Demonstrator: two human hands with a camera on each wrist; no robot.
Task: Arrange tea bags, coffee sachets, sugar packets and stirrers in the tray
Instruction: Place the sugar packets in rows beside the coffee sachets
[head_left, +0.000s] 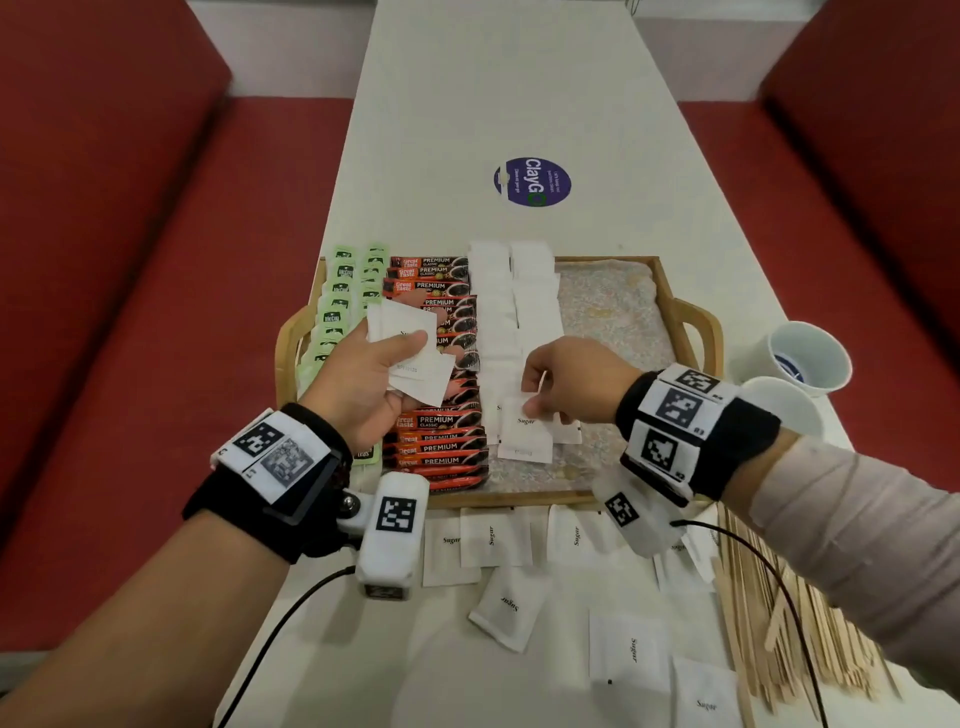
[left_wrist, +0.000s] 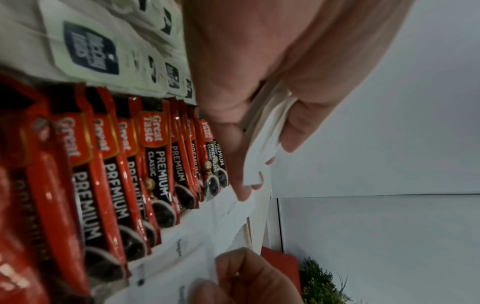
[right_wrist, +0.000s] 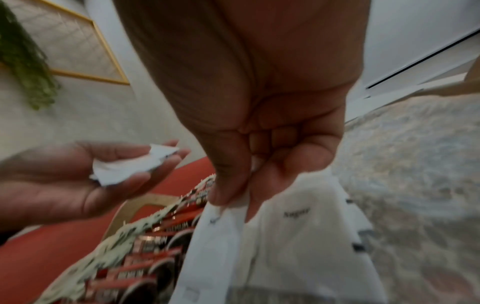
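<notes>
Head view: wooden tray (head_left: 691, 317) at mid-tabletop (head_left: 519, 104), holding rows of tea bags (head_left: 337, 301), coffee sachets (head_left: 441, 447) and sugar packets (head_left: 493, 312); left hand (head_left: 363, 374) grips spare packets (head_left: 410, 353) above the sachets; right hand (head_left: 566, 379) pinches one sugar packet (head_left: 524, 426) over the tray's near side; stirrers (head_left: 769, 613) at the near right edge.
Left wrist view: fingers (left_wrist: 298, 123) curled round white packets (left_wrist: 265, 131).
Right wrist view: thumb and forefinger (right_wrist: 228, 181) clamped on a packet (right_wrist: 215, 236).
</notes>
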